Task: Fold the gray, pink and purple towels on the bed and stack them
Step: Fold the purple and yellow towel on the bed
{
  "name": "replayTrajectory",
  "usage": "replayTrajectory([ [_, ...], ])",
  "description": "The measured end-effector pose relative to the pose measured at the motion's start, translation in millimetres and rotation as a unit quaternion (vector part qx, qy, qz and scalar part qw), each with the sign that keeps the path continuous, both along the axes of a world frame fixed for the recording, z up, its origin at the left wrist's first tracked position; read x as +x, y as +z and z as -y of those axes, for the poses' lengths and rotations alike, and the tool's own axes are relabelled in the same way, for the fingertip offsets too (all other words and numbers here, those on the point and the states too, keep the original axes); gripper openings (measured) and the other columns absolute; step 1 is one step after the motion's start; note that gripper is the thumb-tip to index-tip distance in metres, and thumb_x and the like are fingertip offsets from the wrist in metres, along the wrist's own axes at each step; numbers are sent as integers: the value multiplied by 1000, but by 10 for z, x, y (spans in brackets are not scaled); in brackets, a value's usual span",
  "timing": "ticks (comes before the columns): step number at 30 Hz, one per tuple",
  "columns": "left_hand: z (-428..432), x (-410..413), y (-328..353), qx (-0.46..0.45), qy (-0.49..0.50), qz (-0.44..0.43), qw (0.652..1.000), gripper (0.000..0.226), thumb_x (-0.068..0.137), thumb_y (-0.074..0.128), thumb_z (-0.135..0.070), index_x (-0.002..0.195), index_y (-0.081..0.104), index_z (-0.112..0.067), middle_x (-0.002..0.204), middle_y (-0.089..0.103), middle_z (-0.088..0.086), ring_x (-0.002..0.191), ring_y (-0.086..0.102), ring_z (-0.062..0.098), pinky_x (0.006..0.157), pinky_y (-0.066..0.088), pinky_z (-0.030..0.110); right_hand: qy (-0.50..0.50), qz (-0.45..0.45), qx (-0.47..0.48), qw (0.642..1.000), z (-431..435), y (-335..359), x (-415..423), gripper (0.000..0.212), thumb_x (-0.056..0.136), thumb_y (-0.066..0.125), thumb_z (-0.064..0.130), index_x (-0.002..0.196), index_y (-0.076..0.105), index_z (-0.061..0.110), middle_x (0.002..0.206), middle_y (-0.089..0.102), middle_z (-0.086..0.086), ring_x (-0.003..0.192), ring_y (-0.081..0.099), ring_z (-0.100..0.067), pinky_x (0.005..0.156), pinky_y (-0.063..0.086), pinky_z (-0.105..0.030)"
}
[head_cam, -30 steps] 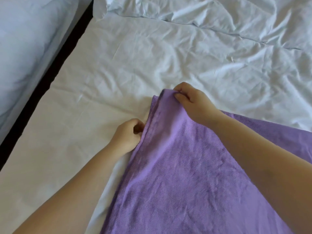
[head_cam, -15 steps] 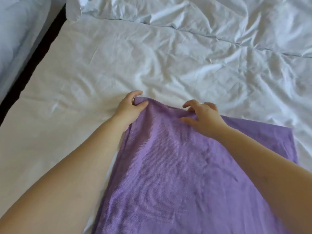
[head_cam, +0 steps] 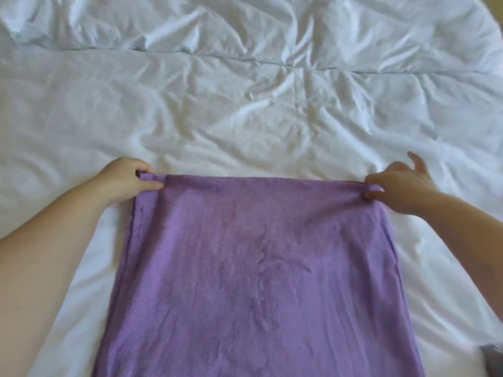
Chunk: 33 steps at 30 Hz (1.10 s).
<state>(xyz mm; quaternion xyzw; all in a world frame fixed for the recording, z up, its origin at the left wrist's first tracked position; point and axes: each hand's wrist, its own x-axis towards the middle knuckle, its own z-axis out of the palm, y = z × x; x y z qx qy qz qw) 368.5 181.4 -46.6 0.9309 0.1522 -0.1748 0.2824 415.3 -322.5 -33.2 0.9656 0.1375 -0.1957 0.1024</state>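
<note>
Head view, hands (head_cam: pixel 126 180) (head_cam: pixel 402 187) pinching purple towel (head_cam: pixel 258 268) corners

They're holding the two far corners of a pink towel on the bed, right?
Almost. The towel is purple, not pink. The head view shows the left hand and the right hand each pinching one far corner of it, with the towel spread flat on the bed.
</note>
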Motion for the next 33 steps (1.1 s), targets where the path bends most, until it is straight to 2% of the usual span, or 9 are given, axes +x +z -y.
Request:
replayTrajectory([
  [5, -7, 114, 101, 65, -38, 1, 997, 12, 75, 80, -19, 76, 70, -11, 81, 66, 11, 83, 59, 29, 72, 40, 30, -17, 54, -53, 997, -2, 86, 98, 15, 91, 51, 33, 79, 57, 39, 79, 54, 4, 119, 42, -15, 115, -5, -43],
  [8, 1, 254, 234, 93, -36, 54, 994, 12, 76, 78, -18, 76, 68, -12, 78, 64, 6, 78, 55, 25, 65, 37, 25, -18, 108, -57, 992, -35, 139, 232, 19, 92, 49, 28, 77, 60, 31, 76, 54, 4, 116, 43, -19, 114, -5, -41],
  [15, 66, 481, 102, 97, 17, 127, 987, 5, 85, 65, -6, 89, 66, -9, 86, 62, 8, 81, 53, 25, 71, 33, 24, -36, 171, -47, 984, -97, 98, 523, 19, 89, 50, 20, 71, 56, 26, 75, 62, 3, 108, 46, -26, 111, 5, -41],
  [21, 131, 377, -279, 96, 79, 128, 984, 16, 87, 54, -2, 98, 51, -12, 102, 61, 14, 93, 56, 34, 80, 45, 37, -88, 187, 8, 978, -171, -373, 388, 10, 87, 53, 12, 92, 59, 18, 98, 67, -9, 107, 48, -32, 100, 17, -41],
  [24, 347, 339, -213, 171, 93, 171, 966, 33, 82, 51, 1, 114, 52, -8, 126, 51, 20, 112, 48, 41, 94, 41, 45, -169, 212, 116, 955, -290, -431, 250, 33, 80, 54, 4, 111, 55, 16, 120, 56, -13, 113, 43, -33, 100, 24, -44],
  [26, 642, 213, -140, 219, 22, 277, 935, 37, 84, 52, -5, 121, 54, -6, 138, 44, 20, 121, 43, 42, 101, 35, 46, -199, 265, 217, 918, -532, -379, 60, 44, 80, 52, 4, 122, 52, 17, 133, 46, -10, 120, 38, -31, 102, 26, -43],
  [28, 1066, -22, -189, 194, -121, 351, 908, 36, 92, 50, -18, 126, 56, -9, 143, 45, 17, 126, 44, 37, 104, 32, 45, -150, 280, 299, 900, -941, -403, -271, 47, 83, 50, 9, 130, 52, 14, 142, 45, -9, 129, 39, -31, 106, 29, -43],
  [31, 1516, -472, -453, 190, -297, 226, 908, 52, 97, 31, -44, 146, 36, -28, 157, 27, 2, 144, 27, 25, 116, 15, 47, -79, 153, 308, 936, -1393, -606, -841, 53, 95, 35, 38, 146, 35, 21, 156, 25, 4, 145, 20, -20, 117, 13, -36],
  [33, 1332, -599, -645, 241, -274, 145, 920, 59, 95, 15, -57, 150, 14, -36, 160, 11, -5, 148, 9, 17, 119, 1, 45, -53, 111, 224, 967, -1225, -727, -955, 62, 95, 20, 57, 150, 20, 28, 158, 12, 11, 147, 6, -14, 118, 2, -33],
])
